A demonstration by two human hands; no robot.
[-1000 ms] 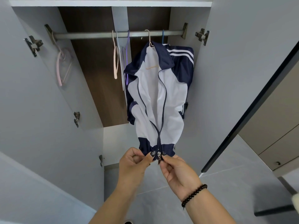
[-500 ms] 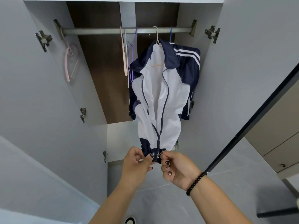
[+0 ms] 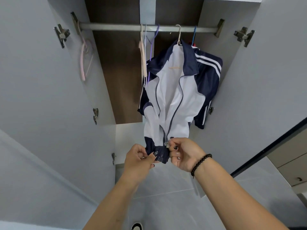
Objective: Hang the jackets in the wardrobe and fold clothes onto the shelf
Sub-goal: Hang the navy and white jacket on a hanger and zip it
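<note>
A white and navy track jacket [image 3: 176, 100] with striped sleeves hangs on a pale hanger [image 3: 178, 36] from the wardrobe rail [image 3: 116, 27]. Its zip is open down most of the front. My left hand [image 3: 138, 161] pinches the navy hem at the bottom left of the zip. My right hand [image 3: 183, 152], with a black bead bracelet on the wrist, pinches the zip slider a little above the hem.
Empty hangers hang on the rail: a pink one [image 3: 85, 61] at the far left, and beige, white and purple ones [image 3: 146, 52] just left of the jacket. A blue hanger [image 3: 194, 36] with red fabric sits behind it. Both wardrobe doors [image 3: 33, 97] stand open.
My right hand has lifted the zip slider slightly above the hem. The camera has tilted down, so the rail and jacket sit lower in view.
</note>
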